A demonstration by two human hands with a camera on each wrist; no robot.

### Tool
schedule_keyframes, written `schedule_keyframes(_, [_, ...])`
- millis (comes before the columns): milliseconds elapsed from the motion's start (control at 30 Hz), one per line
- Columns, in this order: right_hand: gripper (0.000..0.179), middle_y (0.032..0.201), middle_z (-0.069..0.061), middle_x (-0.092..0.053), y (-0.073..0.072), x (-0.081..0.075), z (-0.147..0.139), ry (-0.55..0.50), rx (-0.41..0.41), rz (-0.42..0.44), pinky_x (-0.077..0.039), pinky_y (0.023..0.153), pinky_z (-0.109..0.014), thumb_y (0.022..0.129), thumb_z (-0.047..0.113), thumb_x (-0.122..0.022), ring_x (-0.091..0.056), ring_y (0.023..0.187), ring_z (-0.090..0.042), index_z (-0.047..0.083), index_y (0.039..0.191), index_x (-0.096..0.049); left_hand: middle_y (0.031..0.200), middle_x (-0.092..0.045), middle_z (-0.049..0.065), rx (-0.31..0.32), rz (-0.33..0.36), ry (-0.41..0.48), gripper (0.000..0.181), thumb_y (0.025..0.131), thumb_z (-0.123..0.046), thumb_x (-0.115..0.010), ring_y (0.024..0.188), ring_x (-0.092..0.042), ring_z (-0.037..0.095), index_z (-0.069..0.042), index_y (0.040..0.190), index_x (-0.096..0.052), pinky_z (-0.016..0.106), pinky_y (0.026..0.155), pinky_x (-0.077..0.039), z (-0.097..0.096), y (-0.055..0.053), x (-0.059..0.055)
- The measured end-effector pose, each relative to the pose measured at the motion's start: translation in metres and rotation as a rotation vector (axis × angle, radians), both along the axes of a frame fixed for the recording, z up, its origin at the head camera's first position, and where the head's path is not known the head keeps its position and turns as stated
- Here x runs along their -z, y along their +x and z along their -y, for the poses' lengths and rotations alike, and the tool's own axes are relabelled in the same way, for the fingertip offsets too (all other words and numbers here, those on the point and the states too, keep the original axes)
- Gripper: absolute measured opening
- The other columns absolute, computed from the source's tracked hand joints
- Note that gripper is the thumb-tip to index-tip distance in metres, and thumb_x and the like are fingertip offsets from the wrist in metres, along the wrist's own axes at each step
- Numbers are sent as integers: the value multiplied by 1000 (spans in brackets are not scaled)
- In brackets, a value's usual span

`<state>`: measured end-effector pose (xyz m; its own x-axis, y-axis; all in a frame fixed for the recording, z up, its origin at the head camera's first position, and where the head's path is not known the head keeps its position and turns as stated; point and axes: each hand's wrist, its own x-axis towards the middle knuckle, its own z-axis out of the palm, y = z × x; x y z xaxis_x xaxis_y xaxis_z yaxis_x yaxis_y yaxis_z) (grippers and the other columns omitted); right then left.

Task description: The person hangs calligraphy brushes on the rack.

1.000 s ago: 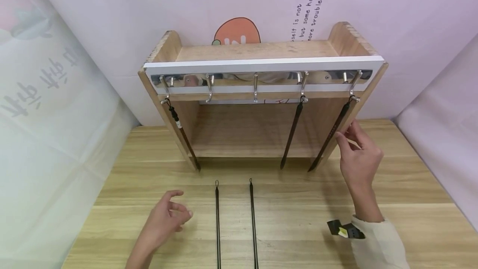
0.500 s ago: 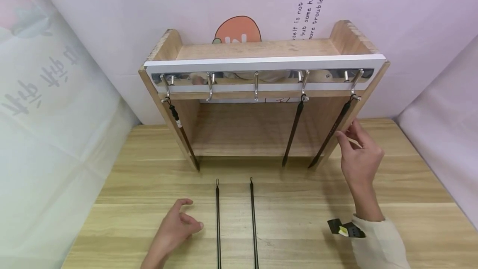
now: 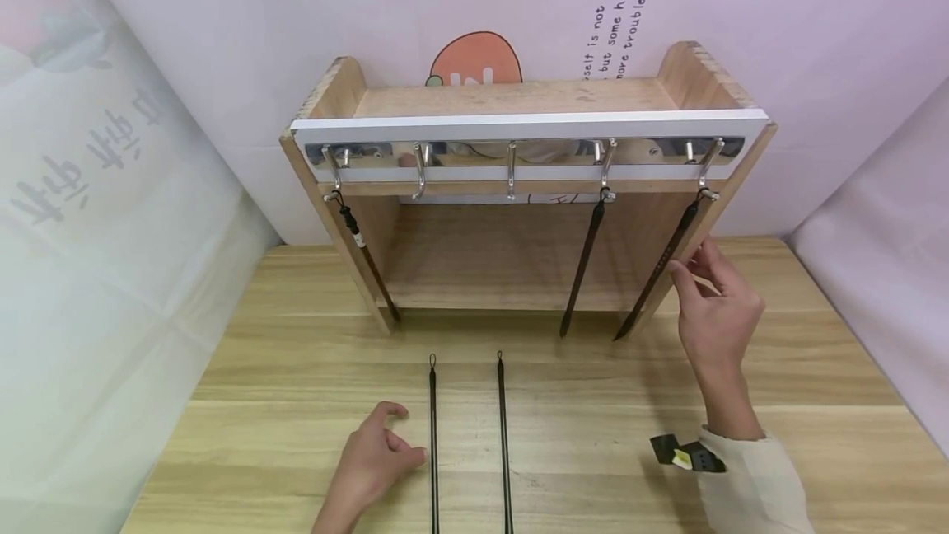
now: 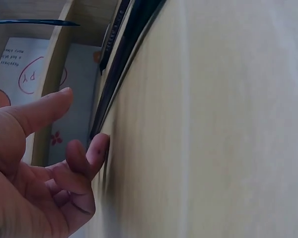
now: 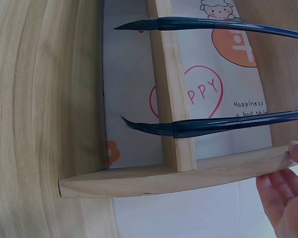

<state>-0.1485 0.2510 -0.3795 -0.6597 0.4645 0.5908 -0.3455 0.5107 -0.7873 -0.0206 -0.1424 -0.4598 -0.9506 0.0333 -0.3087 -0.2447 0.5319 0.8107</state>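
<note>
My right hand [image 3: 715,316] pinches the right side board of a wooden rack [image 3: 511,186] between thumb and fingers; the right wrist view has the fingertips [image 5: 272,198] under the board's edge. Dark calligraphy brushes hang by loops from the rack: one [image 3: 368,258] at the far left hook, one [image 3: 583,266] right of centre, one [image 3: 662,270] at the far right. Two more brushes lie on the table, a left one [image 3: 433,443] and a right one [image 3: 504,439]. My left hand [image 3: 373,453] hovers just left of the nearer brush, thumb and forefinger spread, holding nothing.
A white strip with metal hooks [image 3: 511,171] runs across the rack's front; two middle hooks bear no brush. Printed cloth [image 3: 578,15] stands behind the wooden table [image 3: 578,402]. A dark strap with a yellow tag [image 3: 685,456] sits at my right sleeve [image 3: 752,476].
My left hand has moved right and slightly toward me, up beside the left lying brush. My right hand keeps its grip on the rack. The left hanging brush has swung a little.
</note>
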Motion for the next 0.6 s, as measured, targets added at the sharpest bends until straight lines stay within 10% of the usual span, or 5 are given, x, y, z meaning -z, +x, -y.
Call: schedule_keyframes(600, [42,102,-8,-73,0,1,-1,-8,-14,-11,-50,70,-11,86,0,-77,-65,81,0,14,125,-71,58,-42,-3,-1,-60,-235,49,74,-20,-85,52,-37,13,1,110,-60,29,45,-34,-32,-1,1])
